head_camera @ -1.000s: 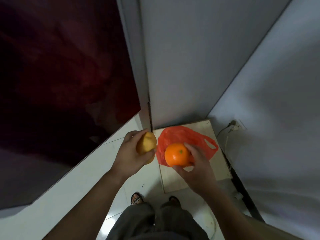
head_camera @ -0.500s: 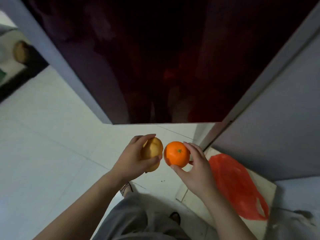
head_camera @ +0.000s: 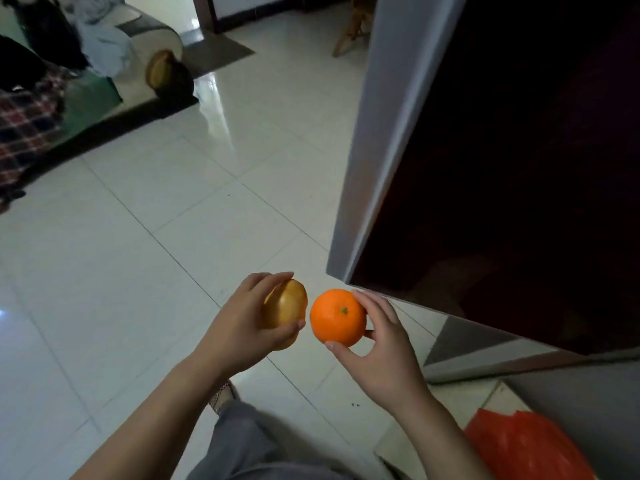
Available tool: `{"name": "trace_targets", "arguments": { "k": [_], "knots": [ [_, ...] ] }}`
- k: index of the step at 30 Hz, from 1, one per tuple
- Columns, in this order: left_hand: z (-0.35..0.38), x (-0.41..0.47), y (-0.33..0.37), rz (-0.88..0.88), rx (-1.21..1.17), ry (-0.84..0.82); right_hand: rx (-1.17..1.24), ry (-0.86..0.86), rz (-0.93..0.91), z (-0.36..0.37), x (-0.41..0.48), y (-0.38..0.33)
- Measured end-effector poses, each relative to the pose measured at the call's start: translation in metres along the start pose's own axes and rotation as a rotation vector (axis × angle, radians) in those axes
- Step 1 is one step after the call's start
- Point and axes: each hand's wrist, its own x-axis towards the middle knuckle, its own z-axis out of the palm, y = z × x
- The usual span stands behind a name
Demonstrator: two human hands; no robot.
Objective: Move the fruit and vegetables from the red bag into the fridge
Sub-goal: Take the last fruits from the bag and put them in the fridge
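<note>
Left hand (head_camera: 242, 327) gripping a potato (head_camera: 285, 306), right hand (head_camera: 381, 355) an orange (head_camera: 337, 317), we likely next open the fridge (head_camera: 519, 150) at two o'clock.

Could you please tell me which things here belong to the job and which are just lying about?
Job in hand: potato in the left hand; orange in the right hand; red bag; fridge.
Lying about: sofa; plaid blanket; floor mat; wooden chair legs.

A bright orange fruit (head_camera: 337, 317), yellow-brown potato (head_camera: 285, 306), red bag (head_camera: 526, 448), dark maroon fridge door (head_camera: 519, 150), red-checked cloth (head_camera: 24, 123).
</note>
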Motion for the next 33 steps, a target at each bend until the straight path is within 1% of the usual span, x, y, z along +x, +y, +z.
{"name": "trace_targets", "arguments": {
  "k": [3, 7, 9, 12, 15, 17, 19, 24, 28, 33],
  "knots": [
    [-0.062, 0.032, -0.048, 0.005, 0.006, 0.021, 0.017, -0.021, -0.017, 0.051, 0.048, -0.041],
    [-0.149, 0.069, -0.110, -0.058, 0.061, 0.056, 0.003, -0.082, -0.052, 0.116, 0.116, -0.099],
    [-0.188, 0.086, -0.135, -0.096, 0.078, 0.090, -0.027, -0.105, -0.099, 0.143, 0.151, -0.128],
    [-0.225, 0.109, -0.163, -0.146, 0.115, 0.102, -0.032, -0.123, -0.128, 0.171, 0.197, -0.162],
    [-0.249, 0.146, -0.177, -0.082, 0.206, 0.030, -0.040, -0.128, -0.129, 0.182, 0.236, -0.177],
    [-0.264, 0.181, -0.179, -0.011, 0.308, -0.033, -0.078, -0.126, -0.114, 0.180, 0.265, -0.179],
    [-0.276, 0.221, -0.174, 0.039, 0.328, -0.043, -0.092, -0.095, -0.085, 0.172, 0.297, -0.178],
    [-0.273, 0.329, -0.155, 0.104, 0.209, -0.024, -0.041, 0.074, -0.050, 0.139, 0.394, -0.167],
    [-0.260, 0.412, -0.127, 0.103, 0.085, 0.004, -0.004, 0.145, -0.042, 0.101, 0.478, -0.159],
    [-0.239, 0.508, -0.081, 0.217, 0.036, -0.013, 0.047, 0.287, 0.002, 0.031, 0.540, -0.141]
  ]
}}
